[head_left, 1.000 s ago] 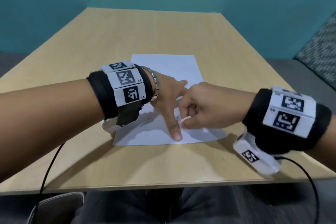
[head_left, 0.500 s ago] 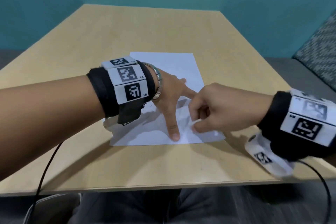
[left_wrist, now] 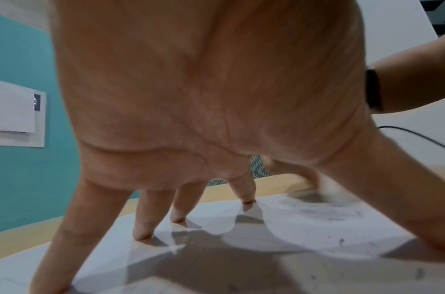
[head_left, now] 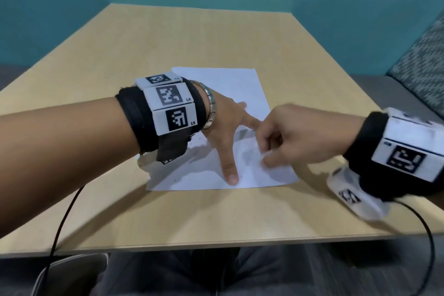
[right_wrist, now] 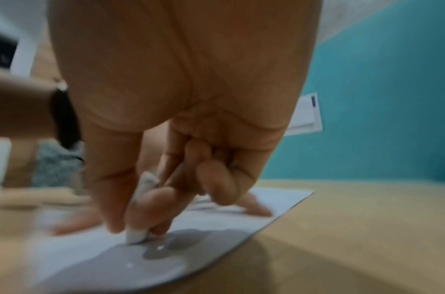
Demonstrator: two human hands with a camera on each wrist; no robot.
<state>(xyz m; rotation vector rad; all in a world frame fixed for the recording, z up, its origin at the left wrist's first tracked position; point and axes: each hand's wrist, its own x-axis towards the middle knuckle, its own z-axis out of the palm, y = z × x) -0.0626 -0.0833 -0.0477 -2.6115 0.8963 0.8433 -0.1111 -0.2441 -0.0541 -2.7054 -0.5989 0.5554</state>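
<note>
Rubbing pencil marks off a sheet of paper [head_left: 223, 84] is the work in hand, viewed from above a pale wooden surface [head_left: 192, 31]. The paper lies in the middle of the surface, toward its near edge. The right hand [head_left: 286, 137] pinches a small white eraser [right_wrist: 135, 236] between thumb and fingertips, its lower end touching the sheet close to the near right corner. The left hand [head_left: 224, 127] is spread wide with straight fingers, its tips pressing the paper down just left of the eraser and its thumb pointing toward the near edge. To do this well, the strokes should probably be short and light and run away from the pinning fingers, so the sheet neither buckles nor tears. The left fingertips should stay close to the rubbed spot. The right hand is blurred in the head view, where the eraser is only a pale fleck, and the right wrist view shows it softly. Grey smudges [left_wrist: 324, 208] mark the paper, but what was drawn cannot be read. The left index fingertip is hidden behind the right hand. A patterned cushion [head_left: 422, 60] is cut off at the far right.
</note>
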